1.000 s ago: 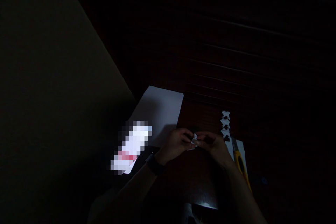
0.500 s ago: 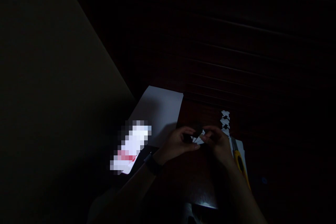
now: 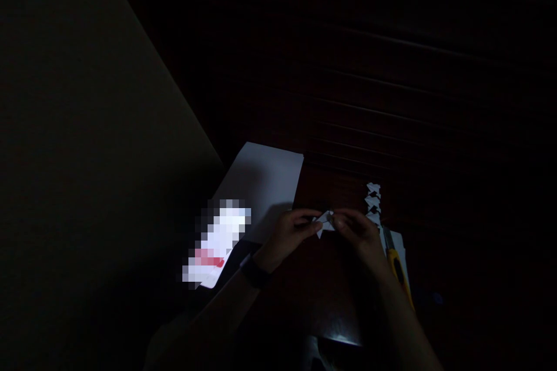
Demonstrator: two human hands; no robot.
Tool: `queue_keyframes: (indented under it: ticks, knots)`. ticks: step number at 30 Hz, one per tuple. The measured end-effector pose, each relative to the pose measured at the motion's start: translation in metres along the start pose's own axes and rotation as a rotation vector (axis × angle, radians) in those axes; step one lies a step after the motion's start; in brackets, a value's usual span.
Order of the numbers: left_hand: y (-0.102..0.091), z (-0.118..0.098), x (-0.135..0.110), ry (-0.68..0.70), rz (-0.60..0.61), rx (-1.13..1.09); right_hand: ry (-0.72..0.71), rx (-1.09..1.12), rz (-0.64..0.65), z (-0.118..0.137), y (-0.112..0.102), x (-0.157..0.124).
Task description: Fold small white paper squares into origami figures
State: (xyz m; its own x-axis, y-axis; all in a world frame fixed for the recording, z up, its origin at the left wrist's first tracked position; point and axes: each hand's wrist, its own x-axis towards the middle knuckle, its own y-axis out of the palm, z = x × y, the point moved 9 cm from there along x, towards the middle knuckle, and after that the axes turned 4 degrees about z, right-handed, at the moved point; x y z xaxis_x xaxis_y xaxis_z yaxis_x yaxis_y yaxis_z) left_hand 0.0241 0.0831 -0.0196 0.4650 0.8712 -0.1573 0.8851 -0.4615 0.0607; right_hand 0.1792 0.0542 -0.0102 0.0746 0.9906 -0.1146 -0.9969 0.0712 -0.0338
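A small folded piece of white paper is held between both hands, above the dark table. My left hand pinches its left side between thumb and fingers; a dark band circles that wrist. On the other side my right hand grips the right part of the paper, its fingertips partly covering it. Just past the right hand stands a row of small folded white paper pieces. Beside the right forearm lies a yellow-handled utility knife on some white paper.
A large white sheet lies left of centre on the table. A lit screen, blurred into blocks, glows at its lower left. A pale wall-like surface slants along the left. The room is very dark.
The folded paper has turned in the fingers, and a pointed corner now hangs down by the left thumb. My left thumb has moved up; the things on the table stay put.
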Motion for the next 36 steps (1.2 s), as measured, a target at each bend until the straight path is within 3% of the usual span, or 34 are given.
queue_keyframes:
  ticks: [5,11,19,28,36]
  knots:
    - [0.002,-0.005,0.000,0.067,-0.010,0.063,0.002,-0.059,0.015,-0.002,0.000,0.001]
    - [-0.008,-0.020,-0.008,0.155,-0.191,0.316,0.009,-0.172,0.012,-0.002,-0.004,0.001]
    - [0.006,-0.010,-0.002,0.073,0.010,0.027,-0.143,-0.169,0.203,0.012,0.016,0.000]
    - [0.009,0.004,-0.007,-0.133,0.089,0.031,-0.094,-0.232,0.028,0.000,0.002,0.004]
    - [0.015,0.026,-0.008,-0.215,0.092,-0.134,-0.157,-0.347,0.035,0.013,0.011,0.000]
